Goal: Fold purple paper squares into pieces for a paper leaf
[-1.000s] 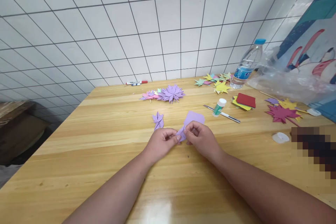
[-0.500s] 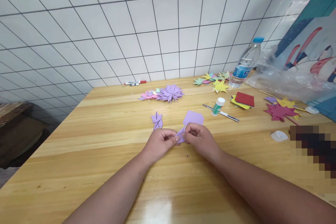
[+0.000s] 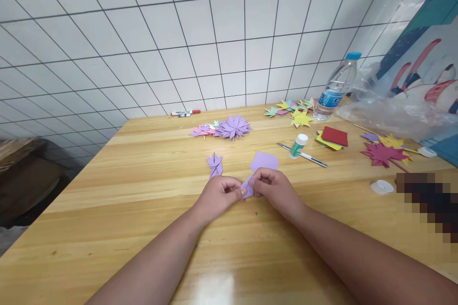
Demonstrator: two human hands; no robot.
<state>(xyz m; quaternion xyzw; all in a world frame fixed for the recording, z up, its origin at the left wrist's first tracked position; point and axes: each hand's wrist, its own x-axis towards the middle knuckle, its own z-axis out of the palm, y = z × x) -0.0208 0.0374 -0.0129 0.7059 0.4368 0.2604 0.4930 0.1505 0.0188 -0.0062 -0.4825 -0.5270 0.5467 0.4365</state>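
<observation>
A small folded piece of purple paper (image 3: 246, 188) is pinched between both hands, just above the wooden table (image 3: 143, 228). My left hand (image 3: 220, 198) grips its left side, thumb on top. My right hand (image 3: 274, 188) is closed on the upper right side of the same paper, fingertips curled. Just beyond the right hand lies a flat purple paper sheet (image 3: 264, 160). Past the left hand rests a folded purple paper leaf (image 3: 215, 164), its lower end partly hidden by that hand. Fingers cover much of the held piece.
A glue stick (image 3: 298, 146) stands by a craft knife (image 3: 315, 159). Farther back are a purple paper flower (image 3: 234, 127), markers (image 3: 185, 113), yellow paper leaves (image 3: 301, 117) and a water bottle (image 3: 334, 88). Rightward lie red and yellow paper (image 3: 335, 136), a crimson leaf (image 3: 384, 153) and a white cap (image 3: 381, 187).
The held purple paper has turned slightly, showing a bit more of its surface between the fingers. Both hands keep their pinch in nearly the same place; the view has shifted slightly.
</observation>
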